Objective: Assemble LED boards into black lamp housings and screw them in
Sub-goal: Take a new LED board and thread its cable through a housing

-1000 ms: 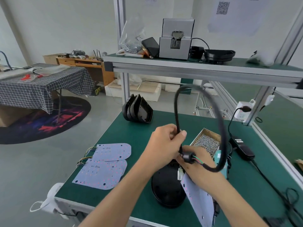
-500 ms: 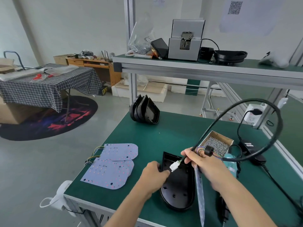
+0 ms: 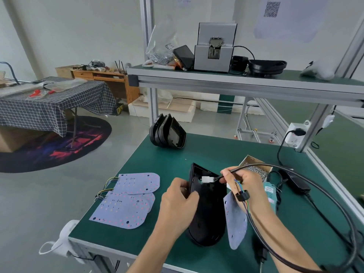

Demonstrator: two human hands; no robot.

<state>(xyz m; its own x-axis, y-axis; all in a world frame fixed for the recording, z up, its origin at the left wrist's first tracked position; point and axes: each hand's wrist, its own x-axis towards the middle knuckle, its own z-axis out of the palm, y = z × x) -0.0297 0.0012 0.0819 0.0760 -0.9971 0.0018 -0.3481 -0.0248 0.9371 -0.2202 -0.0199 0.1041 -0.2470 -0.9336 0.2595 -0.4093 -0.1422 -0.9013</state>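
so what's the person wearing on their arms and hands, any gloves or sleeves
No gloves and no sleeves show: the left hand and right hand are bare, and both forearms are bare up to the frame edge. No ring, watch or wristband is visible.

An assembly workshop — green-matted workbench, aluminium-frame shelf, screw feeder, stacked lamp housings.

Black lamp housing, tilted up on the green surface with its open side facing right, white connector of a black cable at its upper edge. Pale LED board hanging on edge just right of it; more LED boards flat and overlapping at left. Spare housings nested at the far edge.
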